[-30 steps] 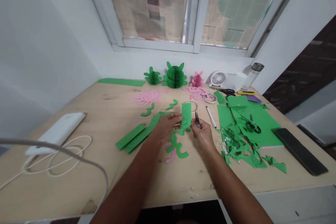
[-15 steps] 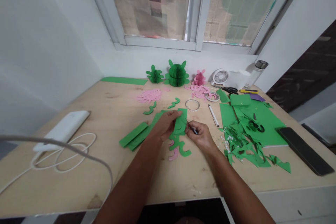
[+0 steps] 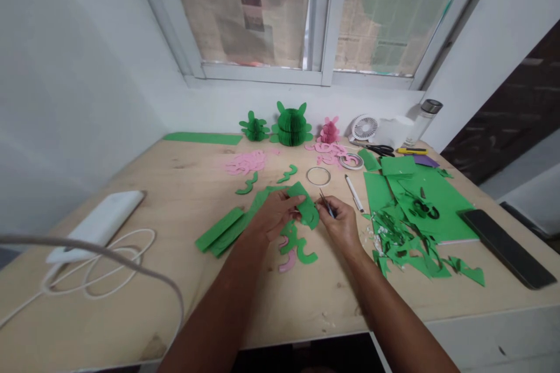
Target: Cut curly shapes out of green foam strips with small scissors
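Observation:
My left hand (image 3: 276, 213) is closed on a folded piece of green paper (image 3: 305, 208), held above the table with its lower end curved. My right hand (image 3: 340, 222) grips small pointed scissors (image 3: 326, 204); their dark blades point up and away, just right of the paper. Beneath the hands lie a curved green cutout (image 3: 307, 253) and a pink one (image 3: 287, 262). Left of my left hand are folded green paper strips (image 3: 223, 230). Wavy green cutouts (image 3: 247, 184) lie farther back.
Green scraps (image 3: 406, 245) and green sheets (image 3: 450, 210) cover the right side beside a black phone-like slab (image 3: 505, 247). A white marker (image 3: 354, 193), tape rolls (image 3: 318, 176), black-handled scissors (image 3: 381, 150) and paper figures (image 3: 291, 127) stand behind. A white power bank (image 3: 96, 224) with cable lies left.
The green paper has tilted and turned in my left hand, its lower end swinging to the right. My right hand has drawn the scissors slightly away from it, blades now pointing upward.

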{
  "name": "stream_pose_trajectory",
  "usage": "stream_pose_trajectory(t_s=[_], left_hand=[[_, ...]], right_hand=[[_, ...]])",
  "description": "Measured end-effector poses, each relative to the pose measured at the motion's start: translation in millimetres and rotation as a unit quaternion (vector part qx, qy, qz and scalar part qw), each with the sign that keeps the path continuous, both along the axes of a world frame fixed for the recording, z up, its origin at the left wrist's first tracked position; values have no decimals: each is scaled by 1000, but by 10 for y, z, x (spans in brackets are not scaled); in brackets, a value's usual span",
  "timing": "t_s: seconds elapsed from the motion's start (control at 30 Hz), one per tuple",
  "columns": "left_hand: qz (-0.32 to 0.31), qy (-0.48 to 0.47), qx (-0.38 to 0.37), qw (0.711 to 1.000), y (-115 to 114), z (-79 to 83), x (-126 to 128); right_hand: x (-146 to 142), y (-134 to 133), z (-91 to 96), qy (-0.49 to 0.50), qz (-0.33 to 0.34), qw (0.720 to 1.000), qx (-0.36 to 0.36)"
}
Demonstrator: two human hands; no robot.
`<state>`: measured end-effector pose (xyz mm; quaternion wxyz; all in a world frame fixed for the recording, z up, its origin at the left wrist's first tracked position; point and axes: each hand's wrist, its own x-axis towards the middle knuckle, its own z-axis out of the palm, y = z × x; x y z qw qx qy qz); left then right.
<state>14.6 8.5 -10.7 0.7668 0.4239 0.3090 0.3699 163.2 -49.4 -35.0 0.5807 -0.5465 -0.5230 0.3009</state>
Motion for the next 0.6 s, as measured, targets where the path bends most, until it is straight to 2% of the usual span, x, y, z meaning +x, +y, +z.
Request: stream_pose_trajectory(t_s=[0.37, 0.6], left_hand=[[-18, 9, 4, 1000, -51, 52, 14], [-58, -6, -29, 998, -71, -10, 48]], right_hand=[[55, 30, 0, -10, -70, 997, 18], [56, 35, 15, 17, -56, 998, 23]])
